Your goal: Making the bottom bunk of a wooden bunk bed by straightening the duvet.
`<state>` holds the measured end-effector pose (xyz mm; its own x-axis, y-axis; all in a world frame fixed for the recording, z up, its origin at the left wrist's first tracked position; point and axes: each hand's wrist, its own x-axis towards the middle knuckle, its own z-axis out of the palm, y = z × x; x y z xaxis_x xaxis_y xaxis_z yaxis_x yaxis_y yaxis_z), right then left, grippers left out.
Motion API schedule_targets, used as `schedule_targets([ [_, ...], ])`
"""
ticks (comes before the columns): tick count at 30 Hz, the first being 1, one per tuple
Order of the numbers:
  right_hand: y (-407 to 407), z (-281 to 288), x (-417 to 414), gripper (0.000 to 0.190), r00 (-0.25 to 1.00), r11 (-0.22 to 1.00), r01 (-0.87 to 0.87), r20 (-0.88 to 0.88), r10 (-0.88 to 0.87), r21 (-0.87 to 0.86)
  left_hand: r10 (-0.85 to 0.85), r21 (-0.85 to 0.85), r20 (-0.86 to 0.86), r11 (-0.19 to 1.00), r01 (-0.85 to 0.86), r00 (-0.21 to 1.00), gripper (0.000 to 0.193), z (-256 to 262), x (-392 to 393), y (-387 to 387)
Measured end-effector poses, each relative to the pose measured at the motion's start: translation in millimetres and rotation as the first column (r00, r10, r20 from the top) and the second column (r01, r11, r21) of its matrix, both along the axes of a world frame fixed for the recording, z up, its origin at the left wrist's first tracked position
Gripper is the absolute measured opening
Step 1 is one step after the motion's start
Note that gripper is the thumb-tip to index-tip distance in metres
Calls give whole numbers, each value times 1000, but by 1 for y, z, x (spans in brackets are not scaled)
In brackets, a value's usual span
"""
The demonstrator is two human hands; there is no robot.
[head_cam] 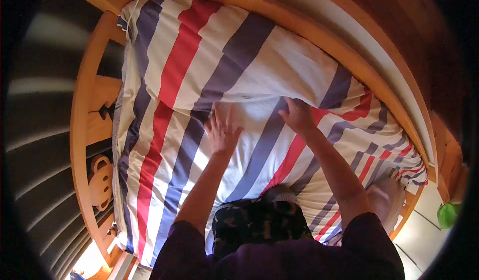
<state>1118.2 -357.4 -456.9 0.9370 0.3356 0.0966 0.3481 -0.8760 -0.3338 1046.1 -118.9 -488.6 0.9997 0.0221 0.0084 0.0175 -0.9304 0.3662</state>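
Striped bedding (pixel 258 149) in white, red and dark blue spreads over a wooden bed before me. A raised fold of its fabric runs across the middle, with a small dark slit near its edge. My left hand (pixel 222 128) lies just below this fold, palm down and fingers apart, holding nothing. At the edge of the fold is my right hand (pixel 299 117), thumb spread to the left. Its other fingers are partly hidden at the fabric, so whether they grip it is unclear.
A curved-looking wooden rail (pixel 318 40) borders the far side. To the left stands a wooden end board (pixel 82 111) with a bear-shaped cutout panel (pixel 100 182), beside dark ribbed material (pixel 41 160). A thin white cord (pixel 138 3) hangs at top left. A green object (pixel 447 215) is at right.
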Motion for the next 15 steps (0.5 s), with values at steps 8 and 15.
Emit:
schedule_targets([
  [8,81,149,59,25,918,956,-229,368,150,183,74,33,-409,997,-67,910,69,10,97,9],
  [15,88,113,134,28,982,996,-55,177,67,-72,-89,284,-243,946,159,966,78,-68,88,29],
])
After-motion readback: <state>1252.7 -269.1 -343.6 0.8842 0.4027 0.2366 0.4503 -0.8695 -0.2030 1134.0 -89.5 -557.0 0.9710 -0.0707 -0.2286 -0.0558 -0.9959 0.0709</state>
